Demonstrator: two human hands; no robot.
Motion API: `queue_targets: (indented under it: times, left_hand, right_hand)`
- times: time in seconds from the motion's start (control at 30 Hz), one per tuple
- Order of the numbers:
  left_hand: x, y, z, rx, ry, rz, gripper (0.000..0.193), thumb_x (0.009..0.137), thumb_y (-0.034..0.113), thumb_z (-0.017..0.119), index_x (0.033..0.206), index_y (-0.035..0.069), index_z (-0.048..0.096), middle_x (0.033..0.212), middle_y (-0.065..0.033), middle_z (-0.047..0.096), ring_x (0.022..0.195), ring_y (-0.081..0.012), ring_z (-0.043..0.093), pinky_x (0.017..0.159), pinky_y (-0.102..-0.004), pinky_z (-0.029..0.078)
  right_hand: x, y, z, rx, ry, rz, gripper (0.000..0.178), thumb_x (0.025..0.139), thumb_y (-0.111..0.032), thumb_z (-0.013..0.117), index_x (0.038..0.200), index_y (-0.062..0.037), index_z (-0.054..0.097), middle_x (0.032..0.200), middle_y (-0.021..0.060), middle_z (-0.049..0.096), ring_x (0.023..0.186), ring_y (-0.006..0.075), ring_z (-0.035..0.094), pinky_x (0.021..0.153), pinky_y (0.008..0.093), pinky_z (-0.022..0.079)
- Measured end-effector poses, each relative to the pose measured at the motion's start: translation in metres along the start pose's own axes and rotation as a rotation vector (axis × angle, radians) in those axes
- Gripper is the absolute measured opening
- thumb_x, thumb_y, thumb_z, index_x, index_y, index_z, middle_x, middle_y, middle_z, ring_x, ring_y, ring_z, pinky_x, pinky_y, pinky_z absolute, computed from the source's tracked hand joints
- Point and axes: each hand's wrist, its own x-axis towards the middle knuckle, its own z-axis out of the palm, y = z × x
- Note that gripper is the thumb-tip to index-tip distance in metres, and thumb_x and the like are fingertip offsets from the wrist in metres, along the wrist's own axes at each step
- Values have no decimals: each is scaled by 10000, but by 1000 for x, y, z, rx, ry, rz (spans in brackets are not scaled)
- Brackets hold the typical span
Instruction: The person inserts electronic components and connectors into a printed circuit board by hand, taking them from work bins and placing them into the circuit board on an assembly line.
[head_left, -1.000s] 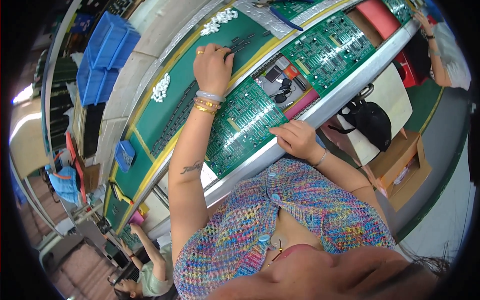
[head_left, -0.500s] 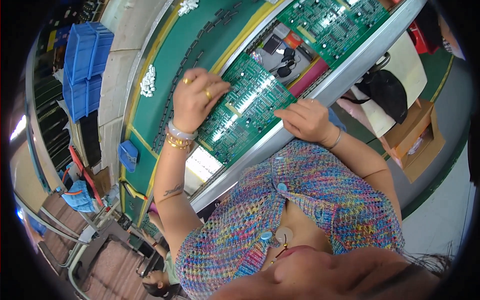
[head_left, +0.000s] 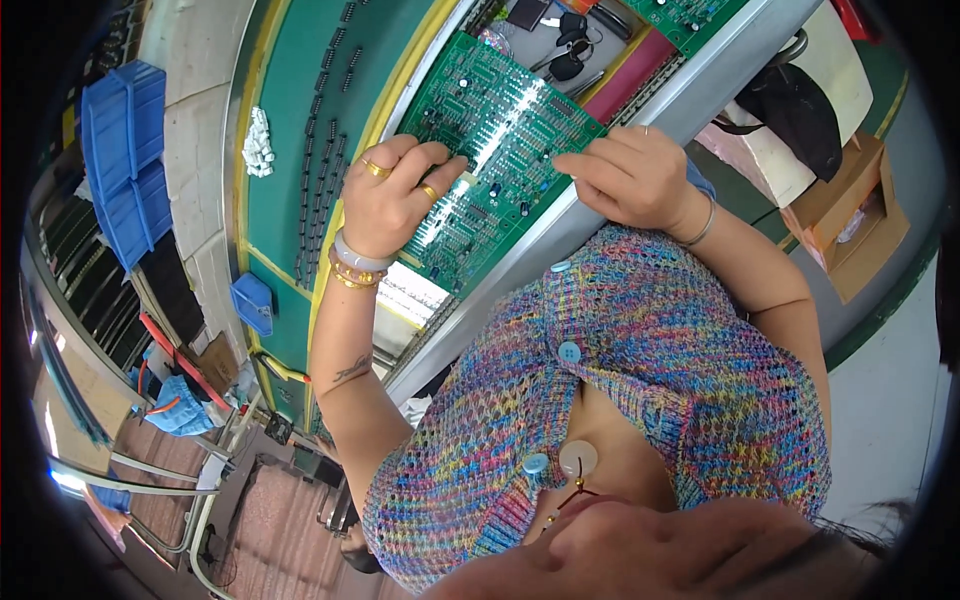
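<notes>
A green circuit board (head_left: 500,110) full of small parts lies across a metal-railed track in front of me. My left hand (head_left: 395,195), wearing gold rings and bracelets, is over the board's left part. Its fingers are curled together, with the tips down near a pale yellow strip part (head_left: 468,180); what they hold, if anything, is hidden. My right hand (head_left: 632,180) is at the board's right edge by the near rail. Its thumb and forefinger are pinched together just over the board, and anything between them is too small to make out.
On the green bench top (head_left: 285,210) lie rows of black components (head_left: 312,165) and a pile of white connectors (head_left: 258,143). Blue bins (head_left: 125,160) stand at the left. Beyond the board, a tray with keys (head_left: 568,55) lies between the rails. The near metal rail (head_left: 690,115) runs before me.
The view has shifted, so the board sits higher in it. My left hand has moved over the board toward its left, near end. The right hand has stayed near the board's right edge.
</notes>
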Motion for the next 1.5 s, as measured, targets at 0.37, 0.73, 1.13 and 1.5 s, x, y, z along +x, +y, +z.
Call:
queue_targets:
  times: [0.37,0.73,1.13,1.5]
  left_hand:
    - [-1,1,2,2,-31,24,285,625,123,632,896,168,711,928,48,610,864,-154,561,670,-272,505]
    - [-3,-3,5,50,-18,94,332,642,109,640,966,131,707,978,38,620,891,-148,571,708,-268,497]
    - [12,5,2,83,-153,71,344,742,120,612,1076,146,691,1056,34,581,931,-139,539,780,-284,434]
    - [89,-95,21,320,314,-394,110,746,241,758,834,175,755,875,-24,636,823,-265,565,737,-371,451]
  right_hand:
    - [1,-3,2,17,-36,65,217,680,-126,712,894,-157,691,671,-25,563,568,156,532,486,296,394]
    - [3,-4,2,13,-47,69,205,684,-128,712,887,-154,691,687,-24,576,581,158,541,497,294,407]
    - [-3,-2,-2,23,23,-26,203,682,-147,711,882,-168,679,671,-48,519,578,126,525,472,277,381]
    - [-4,1,-1,27,61,-52,210,681,-141,719,884,-174,676,673,-52,532,576,114,525,476,262,371]
